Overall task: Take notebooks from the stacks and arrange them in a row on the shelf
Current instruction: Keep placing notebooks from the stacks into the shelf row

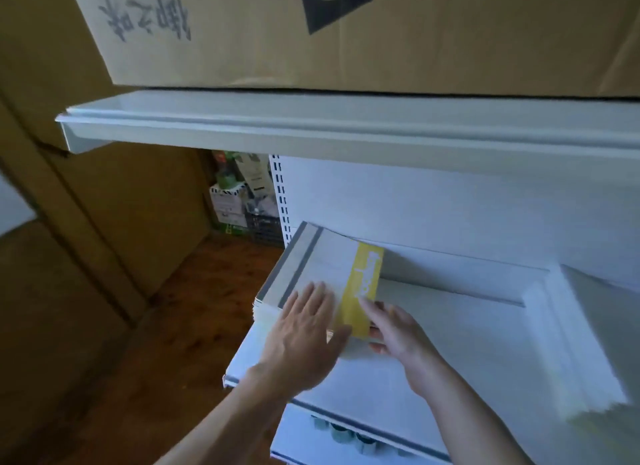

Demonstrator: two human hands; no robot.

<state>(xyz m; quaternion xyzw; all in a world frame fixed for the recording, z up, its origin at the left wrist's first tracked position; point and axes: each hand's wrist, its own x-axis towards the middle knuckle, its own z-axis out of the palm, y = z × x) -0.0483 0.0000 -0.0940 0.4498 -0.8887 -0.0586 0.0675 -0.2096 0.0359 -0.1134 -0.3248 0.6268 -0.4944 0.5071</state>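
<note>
Stack (332,260) at left shelf (450,329) edge — room rightward, seemingly.

The cardboard box (381,49) runs off the top and right edges. The left hand (304,336) covers the notebook stack (311,267) at its near edge. The right hand (398,333) hides its lower fingertips, perhaps curled beneath that stack. The white stack (571,343) at right is blurred. The packages (239,194) behind are too small to identify.

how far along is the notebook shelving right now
Early. Done: no row stands on the shelf yet. In hand: left hand lies flat on the left stack, right hand grips its front edge. Left: arranging both stacks, the right stack included.
</note>
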